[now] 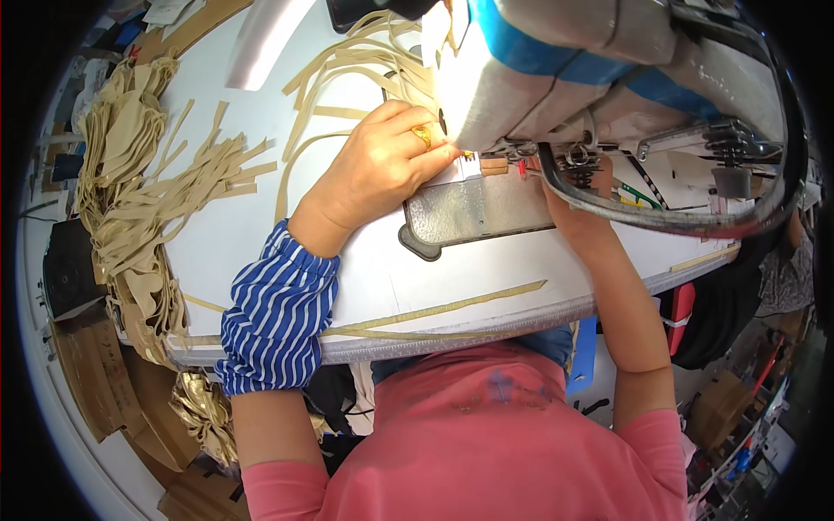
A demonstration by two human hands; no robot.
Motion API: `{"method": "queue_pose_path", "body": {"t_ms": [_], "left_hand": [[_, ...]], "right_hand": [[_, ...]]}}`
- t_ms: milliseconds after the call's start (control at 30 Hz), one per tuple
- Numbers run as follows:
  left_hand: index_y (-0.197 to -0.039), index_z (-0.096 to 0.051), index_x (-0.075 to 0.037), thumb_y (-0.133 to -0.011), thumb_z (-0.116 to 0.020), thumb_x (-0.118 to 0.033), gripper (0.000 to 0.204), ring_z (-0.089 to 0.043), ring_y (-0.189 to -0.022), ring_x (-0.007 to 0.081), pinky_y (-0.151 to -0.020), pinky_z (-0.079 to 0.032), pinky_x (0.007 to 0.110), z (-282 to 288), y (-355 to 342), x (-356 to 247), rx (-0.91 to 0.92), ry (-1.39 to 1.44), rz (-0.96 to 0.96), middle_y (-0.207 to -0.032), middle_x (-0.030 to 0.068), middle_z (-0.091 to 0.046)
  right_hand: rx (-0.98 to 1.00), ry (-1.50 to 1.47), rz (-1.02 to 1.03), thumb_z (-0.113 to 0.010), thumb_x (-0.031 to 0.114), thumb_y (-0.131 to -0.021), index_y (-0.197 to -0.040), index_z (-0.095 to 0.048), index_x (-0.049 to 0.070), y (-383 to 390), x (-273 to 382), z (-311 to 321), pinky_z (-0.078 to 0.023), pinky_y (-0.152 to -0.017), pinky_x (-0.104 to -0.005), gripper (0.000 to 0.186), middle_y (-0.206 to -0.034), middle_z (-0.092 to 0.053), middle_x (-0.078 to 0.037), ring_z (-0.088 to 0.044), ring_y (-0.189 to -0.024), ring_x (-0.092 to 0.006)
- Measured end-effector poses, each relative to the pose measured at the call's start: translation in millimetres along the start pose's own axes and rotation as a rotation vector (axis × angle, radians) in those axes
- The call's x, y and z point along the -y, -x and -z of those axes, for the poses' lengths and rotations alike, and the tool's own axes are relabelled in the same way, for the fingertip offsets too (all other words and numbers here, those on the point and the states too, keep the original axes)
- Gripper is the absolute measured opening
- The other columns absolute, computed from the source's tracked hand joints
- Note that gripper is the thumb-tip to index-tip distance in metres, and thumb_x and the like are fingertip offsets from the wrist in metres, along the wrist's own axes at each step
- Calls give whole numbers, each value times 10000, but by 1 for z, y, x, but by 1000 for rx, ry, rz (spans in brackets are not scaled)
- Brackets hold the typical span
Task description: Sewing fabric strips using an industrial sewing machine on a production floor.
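A sewing machine [539, 69], its body white with blue bands, stands over the right half of the table. Close to its needle area, my left hand [387, 161] rests with fingers bent and pressed together, a gold ring on one of them. What those fingertips pinch, if anything, is hidden. Beige fabric strips [334, 65] lie in loose loops just beyond this hand. My right hand [569, 195] reaches under the machine, its fingers covered by the machine's parts and a dark curved rim. Between the hands lies the metal bed plate [473, 208].
Bundles of beige strips [130, 174] hang over the table's left edge, with more strips [217, 169] spread beside them. Thin strips [434, 308] lie along the near edge of the white table [365, 286]. Cardboard boxes [91, 369] stand below left.
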State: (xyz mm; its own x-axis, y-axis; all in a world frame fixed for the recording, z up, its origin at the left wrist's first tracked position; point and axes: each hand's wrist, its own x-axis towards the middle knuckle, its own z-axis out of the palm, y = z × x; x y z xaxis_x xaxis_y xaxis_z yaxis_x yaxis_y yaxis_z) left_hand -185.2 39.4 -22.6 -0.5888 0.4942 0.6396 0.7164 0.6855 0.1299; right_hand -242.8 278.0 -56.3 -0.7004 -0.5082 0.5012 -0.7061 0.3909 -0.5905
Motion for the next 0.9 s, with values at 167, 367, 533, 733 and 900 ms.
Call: {"method": "queue_pose_path", "body": {"t_ms": [167,367,533,733,900], "left_hand": [[-794,-665,-46,-661,-671,-92,141,-602,-791,201,-717,-482,331,0,-1,-4,-36,-9,36,-745,31,-613],[-810,-662,-44,-673,-670,-90,145,-599,-789,198,-706,-479,323,-14,9,6,-65,113,53,-760,32,-614],[-797,-673,-46,-699,-674,-75,102,-600,-793,202,-694,-478,321,-34,19,13,-98,90,92,-765,37,-623],[-833,-692,-49,-724,-670,-89,118,-607,-841,234,-711,-477,339,-22,12,13,-66,12,50,-774,62,-629],[-859,-686,-52,-739,-666,-98,130,-605,-876,241,-732,-476,349,-12,14,14,-39,-43,15,-790,77,-632]], "right_hand": [[-40,-198,-78,-539,39,-774,-815,-620,15,1,6,-7,-414,-562,-367,93,-687,-570,-158,-546,-619,-318],[62,-236,-91,-668,77,-861,-943,-581,0,10,-8,-3,-493,-622,-245,142,-849,-678,-76,-644,-738,-112],[88,-246,-214,-669,116,-869,-868,-615,14,7,-5,-2,-462,-590,-231,116,-786,-666,-56,-606,-691,-92],[59,-270,-193,-671,124,-868,-860,-624,29,9,-9,-3,-449,-579,-230,107,-756,-651,-42,-594,-672,-95],[144,-194,-224,-666,90,-859,-880,-623,21,10,-7,-4,-458,-593,-241,84,-808,-649,-75,-608,-717,-128]]}}
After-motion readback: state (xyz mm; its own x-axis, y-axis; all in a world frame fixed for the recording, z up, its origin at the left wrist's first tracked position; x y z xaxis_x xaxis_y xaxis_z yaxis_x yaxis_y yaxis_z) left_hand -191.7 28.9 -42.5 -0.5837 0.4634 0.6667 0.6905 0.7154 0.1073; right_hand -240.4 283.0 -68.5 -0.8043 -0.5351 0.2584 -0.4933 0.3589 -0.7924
